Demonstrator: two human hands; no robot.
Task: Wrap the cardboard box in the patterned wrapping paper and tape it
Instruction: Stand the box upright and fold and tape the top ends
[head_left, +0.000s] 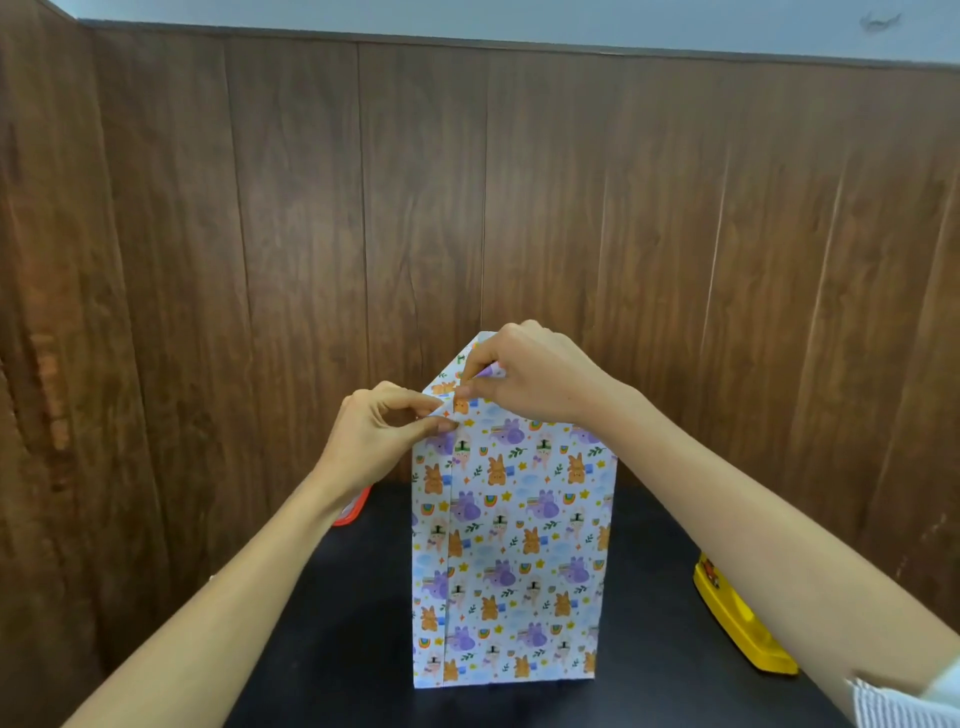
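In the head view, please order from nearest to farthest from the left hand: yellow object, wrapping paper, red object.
1. wrapping paper: pinched by the left hand, at the top left corner.
2. red object: left side, just under the wrist.
3. yellow object: far right on the table.

Your wrapped box (511, 561) stands upright on the table (353, 649).
Both hands meet at the box's top: your left hand (382, 431) pinches the wrapping paper (445, 385) at its upper left edge, your right hand (530, 374) just above it. A low tool (743, 623) lies right of the box, a half-hidden object (353, 506) left of it, the panel wall (675, 234) behind.
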